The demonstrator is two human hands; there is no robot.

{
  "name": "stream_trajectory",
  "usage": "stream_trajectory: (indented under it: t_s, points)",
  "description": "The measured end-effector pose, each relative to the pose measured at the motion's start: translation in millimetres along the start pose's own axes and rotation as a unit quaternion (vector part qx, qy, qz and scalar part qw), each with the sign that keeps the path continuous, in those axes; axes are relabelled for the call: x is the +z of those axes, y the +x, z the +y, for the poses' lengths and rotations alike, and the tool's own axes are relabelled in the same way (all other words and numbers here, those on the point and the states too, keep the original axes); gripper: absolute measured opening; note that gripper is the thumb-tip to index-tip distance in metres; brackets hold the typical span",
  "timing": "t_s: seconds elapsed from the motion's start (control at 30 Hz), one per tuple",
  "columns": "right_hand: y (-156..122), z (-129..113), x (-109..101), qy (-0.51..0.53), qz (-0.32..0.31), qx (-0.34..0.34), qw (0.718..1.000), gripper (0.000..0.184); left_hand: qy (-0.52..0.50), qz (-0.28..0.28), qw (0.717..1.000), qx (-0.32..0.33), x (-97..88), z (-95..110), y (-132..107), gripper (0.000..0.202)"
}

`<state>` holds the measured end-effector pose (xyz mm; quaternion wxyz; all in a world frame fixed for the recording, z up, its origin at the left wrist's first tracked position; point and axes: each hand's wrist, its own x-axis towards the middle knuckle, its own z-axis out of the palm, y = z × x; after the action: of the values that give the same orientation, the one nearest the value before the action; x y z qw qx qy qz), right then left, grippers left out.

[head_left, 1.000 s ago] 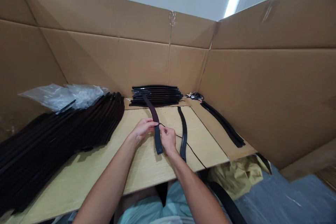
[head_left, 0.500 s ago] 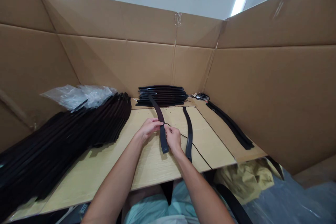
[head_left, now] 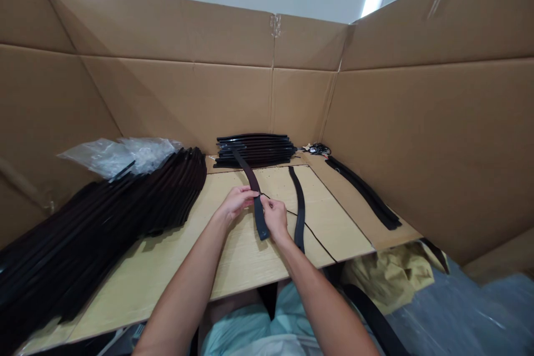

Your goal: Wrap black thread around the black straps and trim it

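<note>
Tan corrugated cardboard walls (head_left: 167, 94) surround three sides of a pale wood-grain table (head_left: 233, 267), with a cardboard flap (head_left: 400, 233) along its right edge. A long heap of dark belt straps (head_left: 104, 222), too many to count, covers the table's left side, with one crumpled clear plastic bag (head_left: 120, 157) at its far end. One flat stack of glossy black straps (head_left: 254, 150), also uncounted, sits at the far edge.

Near the middle of the table, the left hand (head_left: 237, 204) and right hand (head_left: 275, 218) are close together, each narrowly pinching one dark belt strap (head_left: 252, 183) held above the table, its tip pointing at the far stack. A thin black cord (head_left: 315, 236) runs from beside the right hand to the table's near edge; whether that hand grips it, I cannot tell.

One loose black strap (head_left: 299, 217) lies just right of the hands, crossed by the cord. On the flap lie one or two more straps (head_left: 365, 194), I cannot tell which, and one small black tangle (head_left: 317, 149) sits in the far right corner.
</note>
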<state>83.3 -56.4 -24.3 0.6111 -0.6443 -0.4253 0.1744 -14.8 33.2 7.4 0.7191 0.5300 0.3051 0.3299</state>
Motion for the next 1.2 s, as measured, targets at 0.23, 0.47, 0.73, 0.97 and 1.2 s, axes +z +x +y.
stream_trajectory:
  t_s: [0.23,0.47,0.73,0.97,1.2]
  points:
    - [0.3,2.0,0.7,0.004,-0.012,0.006,1.0,0.049,0.0,0.012,1.0,0.003,-0.8,1.2,-0.6,0.02]
    - [0.4,1.0,1.3,0.012,-0.005,0.004,1.0,0.05,0.002,0.007,1.0,-0.001,0.9,1.8,-1.8,0.018]
    - [0.0,3.1,1.9,0.018,0.007,0.006,1.0,0.049,0.014,0.004,1.0,-0.004,2.0,0.4,-1.7,0.018]
    - [1.3,3.1,-0.1,0.012,-0.008,0.012,1.0,0.048,0.015,0.009,1.0,-0.007,2.0,-0.3,-1.2,0.019]
    - [2.0,4.0,0.6,0.006,-0.005,0.01,1.0,0.051,0.018,0.005,1.0,-0.009,2.3,-0.9,-1.0,0.018]
